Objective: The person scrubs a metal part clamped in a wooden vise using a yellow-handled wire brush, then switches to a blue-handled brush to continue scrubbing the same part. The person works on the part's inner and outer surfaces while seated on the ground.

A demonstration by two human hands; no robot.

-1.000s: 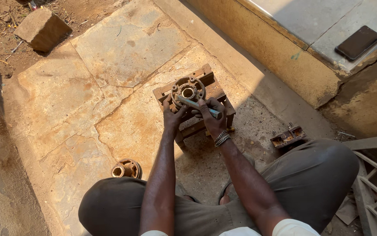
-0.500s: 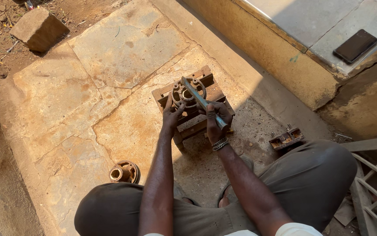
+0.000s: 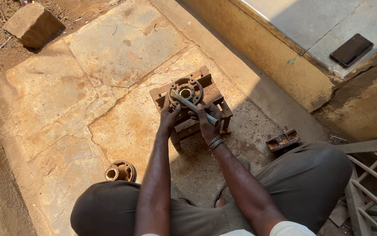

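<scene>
On the wooden stand (image 3: 217,99), rusty hub (image 3: 186,89) (both hands (image 3: 169,117) close)

Hands at a rusty hub on a wooden stand — centre of frame

Left hand (image 3: 169,117) steadies the round metal hub (image 3: 186,90); right hand (image 3: 206,122) grips a pale metal bar (image 3: 193,106) laid across it — stand (image 3: 209,90) on stone floor (image 3: 66,96), smaller rusty hub (image 3: 119,171) lower left.

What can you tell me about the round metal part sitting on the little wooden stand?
The round metal hub is a rusty, dark ring-shaped flange with bolt holes around its rim and an open centre bore. It lies flat on top of the low wooden stand on the stone floor. The left hand steadies its near edge, while the right hand holds a pale metal bar across it.
</scene>
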